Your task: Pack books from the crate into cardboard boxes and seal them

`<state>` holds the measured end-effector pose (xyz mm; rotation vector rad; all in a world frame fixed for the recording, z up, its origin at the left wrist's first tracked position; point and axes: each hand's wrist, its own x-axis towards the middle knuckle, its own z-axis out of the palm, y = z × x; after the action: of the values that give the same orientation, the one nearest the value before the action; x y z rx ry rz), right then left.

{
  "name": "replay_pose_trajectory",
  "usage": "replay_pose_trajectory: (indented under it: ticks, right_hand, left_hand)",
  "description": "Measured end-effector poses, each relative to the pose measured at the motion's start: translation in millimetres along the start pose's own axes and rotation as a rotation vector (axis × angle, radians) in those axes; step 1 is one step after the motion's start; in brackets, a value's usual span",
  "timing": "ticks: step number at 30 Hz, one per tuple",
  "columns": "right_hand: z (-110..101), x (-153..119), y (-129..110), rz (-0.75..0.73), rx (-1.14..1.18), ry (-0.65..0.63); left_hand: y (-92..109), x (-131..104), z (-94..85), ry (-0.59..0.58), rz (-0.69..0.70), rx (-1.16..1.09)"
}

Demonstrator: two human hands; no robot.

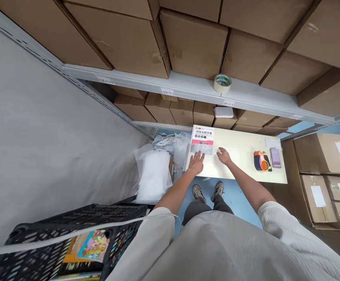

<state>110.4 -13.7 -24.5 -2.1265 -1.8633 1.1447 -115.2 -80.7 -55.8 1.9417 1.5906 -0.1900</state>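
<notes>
We have a white-and-pink rectangular paper book [202,140] lying flat at the far left corner of the cream rectangular worktop [240,148]. Our bare left hand [196,163] spreads its fingers over the book's near edge, ungripping. Our bare right hand [223,156], fingers loosely bent and empty, is near the book's right side; we cannot tell whether it touches the worktop. Toward the worktop's right edge sits a rounded orange-and-navy object [260,160].
</notes>
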Motion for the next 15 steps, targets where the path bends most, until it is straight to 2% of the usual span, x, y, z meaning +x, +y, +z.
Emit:
replay_pose_trajectory:
  ticks: [3, 6, 9, 12, 15]
  right_hand:
    - [5.5, 41.9, -25.1, 0.051, 0.214, -0.004]
    - [12.9, 70.2, -41.0, 0.119, 0.328, 0.004]
    - [20.1, 87.8, -48.3, 0.164, 0.367, 0.025]
    - [25.1, 100.7, -50.6, 0.196, 0.363, 0.104]
    - [27.2, 111.1, -51.5, 0.143, 0.336, 0.147]
  left_hand:
    - [-3.9, 5.5, 14.7, -0.029, -0.001, 0.0]
    - [-6.3, 5.4, 27.7, -0.019, 0.002, 0.0]
    - [-7.9, 4.3, 34.2, 0.004, 0.016, -0.002]
    - [-8.7, 4.3, 35.4, -0.006, 0.023, 0.001]
    - [-8.1, 4.8, 35.3, -0.005, 0.034, 0.018]
